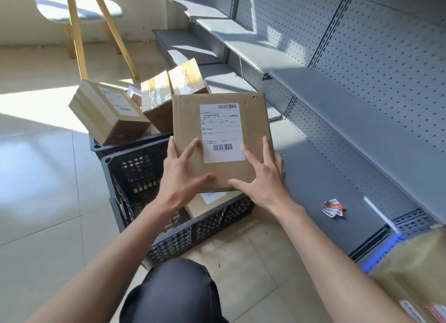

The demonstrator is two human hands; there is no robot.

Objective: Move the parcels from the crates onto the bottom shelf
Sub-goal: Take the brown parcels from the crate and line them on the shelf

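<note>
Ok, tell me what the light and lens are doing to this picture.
Head view: hard sunlight blows out the floor at left; the taped parcels glare; the shelf rails bow from wide-angle distortion; the label on the held parcel is too soft to read.

Label text too small; lower parcel mostly hidden; corner box cropped.
</note>
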